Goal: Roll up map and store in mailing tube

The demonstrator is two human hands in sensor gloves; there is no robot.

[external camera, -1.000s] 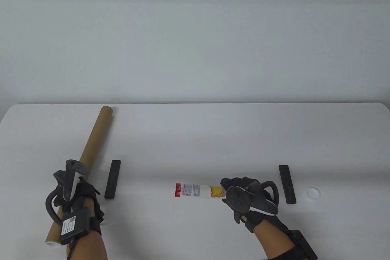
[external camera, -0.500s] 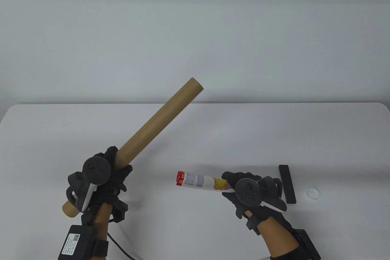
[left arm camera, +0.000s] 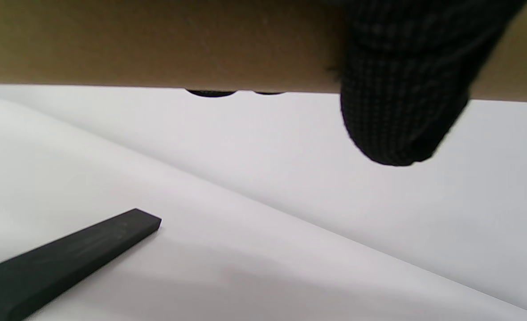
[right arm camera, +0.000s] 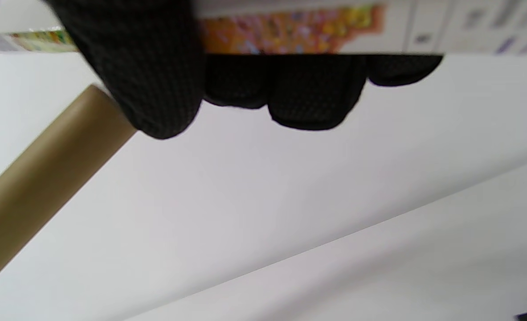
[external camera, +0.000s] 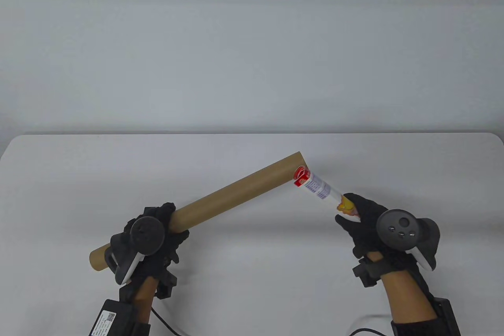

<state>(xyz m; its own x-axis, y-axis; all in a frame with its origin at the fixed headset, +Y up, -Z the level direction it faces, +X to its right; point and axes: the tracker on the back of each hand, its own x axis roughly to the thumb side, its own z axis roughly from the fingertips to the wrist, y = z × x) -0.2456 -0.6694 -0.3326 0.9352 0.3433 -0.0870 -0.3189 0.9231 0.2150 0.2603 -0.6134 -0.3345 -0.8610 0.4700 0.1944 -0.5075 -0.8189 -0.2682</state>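
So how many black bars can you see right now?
1 for sure: a black bar lies flat on the table in the left wrist view. A dark corner in the right wrist view might be another.

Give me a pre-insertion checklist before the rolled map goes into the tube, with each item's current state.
1. Left hand grips the cardboard tube firmly: ok, fingers wrap around it near its lower end.
2. Right hand holds the rolled map: ok, gripped at its near end.
3. Map stays tightly rolled: ok, no loose edge shows.
4. Map's red end sits at the tube mouth: ok, it meets the upper opening.
5. Map in line with the tube: not ok, the two form a clear angle.
6. Tube mouth open and unblocked: cannot tell, the opening faces away.
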